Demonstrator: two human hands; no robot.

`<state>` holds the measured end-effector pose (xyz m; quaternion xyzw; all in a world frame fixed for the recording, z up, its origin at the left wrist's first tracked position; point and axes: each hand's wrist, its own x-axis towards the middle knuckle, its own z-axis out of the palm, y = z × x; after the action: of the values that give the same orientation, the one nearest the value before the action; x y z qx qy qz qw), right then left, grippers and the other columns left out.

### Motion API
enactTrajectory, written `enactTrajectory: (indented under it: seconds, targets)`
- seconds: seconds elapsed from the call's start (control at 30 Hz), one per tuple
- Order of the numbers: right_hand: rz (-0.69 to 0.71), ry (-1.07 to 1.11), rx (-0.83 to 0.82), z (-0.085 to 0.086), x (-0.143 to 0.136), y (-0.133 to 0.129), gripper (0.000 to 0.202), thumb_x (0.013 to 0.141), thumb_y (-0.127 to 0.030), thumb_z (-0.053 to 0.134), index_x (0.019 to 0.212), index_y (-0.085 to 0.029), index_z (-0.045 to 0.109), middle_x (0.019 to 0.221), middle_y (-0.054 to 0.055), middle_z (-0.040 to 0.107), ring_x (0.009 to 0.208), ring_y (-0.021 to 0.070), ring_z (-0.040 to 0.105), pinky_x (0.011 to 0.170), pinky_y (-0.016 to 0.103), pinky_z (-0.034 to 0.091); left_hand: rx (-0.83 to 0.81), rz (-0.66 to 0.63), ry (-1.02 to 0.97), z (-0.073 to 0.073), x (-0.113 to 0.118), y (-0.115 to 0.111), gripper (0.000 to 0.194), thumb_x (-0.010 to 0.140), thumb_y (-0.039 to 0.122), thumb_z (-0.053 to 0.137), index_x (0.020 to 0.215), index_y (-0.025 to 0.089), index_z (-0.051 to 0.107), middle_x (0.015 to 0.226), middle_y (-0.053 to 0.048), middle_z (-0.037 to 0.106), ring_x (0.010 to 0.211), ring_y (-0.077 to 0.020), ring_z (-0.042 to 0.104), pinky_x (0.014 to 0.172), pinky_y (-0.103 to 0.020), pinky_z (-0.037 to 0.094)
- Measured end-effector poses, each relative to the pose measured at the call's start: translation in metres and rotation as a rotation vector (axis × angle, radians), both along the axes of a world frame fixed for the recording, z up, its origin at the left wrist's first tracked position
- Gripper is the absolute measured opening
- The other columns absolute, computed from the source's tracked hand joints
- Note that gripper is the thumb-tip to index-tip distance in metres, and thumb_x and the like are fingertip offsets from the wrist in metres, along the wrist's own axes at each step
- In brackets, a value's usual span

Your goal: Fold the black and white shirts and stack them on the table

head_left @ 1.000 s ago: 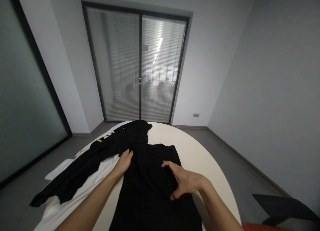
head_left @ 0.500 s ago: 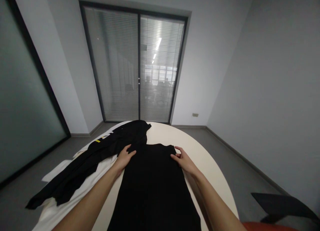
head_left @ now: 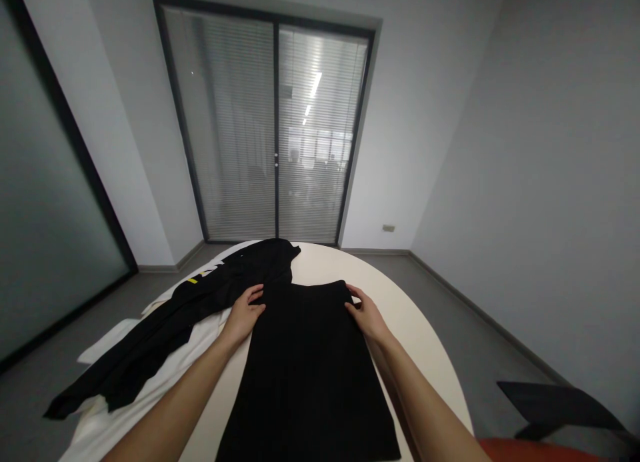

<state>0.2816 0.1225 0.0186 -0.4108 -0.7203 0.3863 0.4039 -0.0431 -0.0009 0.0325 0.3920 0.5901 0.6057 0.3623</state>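
A black garment that looks like a skirt (head_left: 310,369) lies spread flat, narrow at its far edge and flaring toward me. My left hand (head_left: 244,315) has its fingertips and thumb on the far left corner of the cloth. At the far right corner, my right hand (head_left: 369,315) grips the edge between thumb and fingers. The far edge between both hands runs nearly straight, dipping slightly in the middle. The near end of the skirt reaches the bottom of the view.
Left of the skirt lies a black long-sleeved top (head_left: 220,292) with yellow and white marks, over white cloth (head_left: 165,382). The round cream table (head_left: 415,329) carries all of it. A chair with a black armrest (head_left: 560,405) stands at the lower right.
The skirt's far edge has become straighter, and its near hem has come into view at the lower right. Both hands stay at the far corners, with slight finger shifts.
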Motion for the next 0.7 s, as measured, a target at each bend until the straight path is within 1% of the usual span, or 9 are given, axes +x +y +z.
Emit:
enactTrajectory:
  seconds: [0.07, 0.13, 0.2, 0.23, 0.3, 0.37, 0.5, 0.6, 0.7]
  targets:
    - [-0.045, -0.074, 0.055, 0.004, 0.002, -0.002, 0.054, 0.076, -0.038, 0.064, 0.128, -0.026, 0.054, 0.127, 0.008, 0.062, 0.081, 0.0177, 0.063, 0.081, 0.039, 0.051, -0.056, 0.012, 0.083, 0.002, 0.0, -0.007, 0.06, 0.072, 0.019, 0.077, 0.128, 0.019, 0.054, 0.137, -0.02, 0.054, 0.076, -0.0163, 0.07, 0.074, -0.032, 0.056]
    - [-0.135, -0.193, 0.061, 0.008, 0.006, -0.007, 0.05, 0.076, -0.043, 0.066, 0.122, -0.026, 0.058, 0.114, 0.007, 0.067, 0.08, 0.0193, 0.063, 0.079, 0.038, 0.049, -0.137, -0.007, 0.17, 0.004, 0.0, -0.016, 0.067, 0.071, 0.027, 0.079, 0.131, 0.02, 0.051, 0.128, -0.017, 0.059, 0.063, -0.0131, 0.066, 0.063, -0.029, 0.053]
    - [-0.217, -0.336, 0.002, 0.013, 0.013, -0.013, 0.044, 0.076, -0.053, 0.068, 0.108, -0.023, 0.063, 0.094, 0.007, 0.069, 0.073, 0.0207, 0.063, 0.072, 0.037, 0.047, -0.218, -0.077, 0.23, 0.006, -0.001, -0.027, 0.078, 0.068, 0.035, 0.08, 0.136, 0.021, 0.046, 0.105, -0.008, 0.065, 0.053, -0.0114, 0.058, 0.051, -0.026, 0.046]
    - [-0.226, -0.402, -0.034, 0.015, 0.017, -0.016, 0.043, 0.074, -0.058, 0.068, 0.097, -0.022, 0.064, 0.084, 0.007, 0.069, 0.07, 0.0212, 0.062, 0.068, 0.036, 0.045, -0.252, -0.132, 0.243, 0.007, -0.002, -0.031, 0.083, 0.067, 0.038, 0.08, 0.139, 0.022, 0.042, 0.091, -0.002, 0.065, 0.049, -0.0111, 0.055, 0.047, -0.024, 0.042]
    - [-0.189, -0.506, -0.068, 0.02, 0.022, -0.023, 0.041, 0.073, -0.061, 0.069, 0.079, -0.022, 0.062, 0.072, 0.006, 0.067, 0.065, 0.021, 0.06, 0.063, 0.034, 0.041, -0.295, -0.25, 0.252, 0.009, -0.003, -0.038, 0.089, 0.067, 0.04, 0.079, 0.143, 0.022, 0.036, 0.071, 0.007, 0.055, 0.047, -0.0108, 0.05, 0.044, -0.022, 0.036]
    - [-0.155, -0.557, -0.034, 0.025, 0.023, -0.028, 0.035, 0.077, -0.056, 0.067, 0.073, -0.021, 0.06, 0.069, 0.005, 0.066, 0.064, 0.0193, 0.059, 0.061, 0.031, 0.038, -0.32, -0.324, 0.316, 0.014, -0.003, -0.042, 0.089, 0.068, 0.038, 0.077, 0.144, 0.021, 0.033, 0.063, 0.011, 0.046, 0.047, -0.0102, 0.047, 0.045, -0.021, 0.033]
    - [-0.186, -0.551, 0.078, 0.034, 0.013, -0.034, 0.02, 0.085, -0.042, 0.061, 0.083, -0.022, 0.062, 0.075, 0.002, 0.069, 0.068, 0.0165, 0.061, 0.062, 0.026, 0.037, -0.356, -0.346, 0.535, 0.024, -0.004, -0.043, 0.076, 0.076, 0.034, 0.066, 0.144, 0.021, 0.035, 0.063, 0.011, 0.038, 0.05, -0.0098, 0.044, 0.047, -0.021, 0.031]
    - [-0.187, -0.569, 0.073, 0.034, 0.007, -0.035, 0.02, 0.087, -0.044, 0.059, 0.087, -0.024, 0.062, 0.077, 0.001, 0.069, 0.069, 0.0161, 0.062, 0.061, 0.025, 0.037, -0.361, -0.354, 0.658, 0.027, -0.005, -0.044, 0.071, 0.08, 0.034, 0.062, 0.145, 0.021, 0.035, 0.063, 0.01, 0.039, 0.051, -0.011, 0.047, 0.048, -0.022, 0.03]
    - [-0.201, -0.647, 0.002, 0.031, 0.008, -0.035, 0.028, 0.085, -0.051, 0.061, 0.082, -0.023, 0.062, 0.077, 0.003, 0.07, 0.068, 0.0172, 0.063, 0.061, 0.026, 0.038, -0.371, -0.376, 0.763, 0.026, -0.005, -0.047, 0.074, 0.081, 0.037, 0.062, 0.147, 0.019, 0.035, 0.062, 0.009, 0.043, 0.053, -0.0132, 0.05, 0.049, -0.023, 0.03]
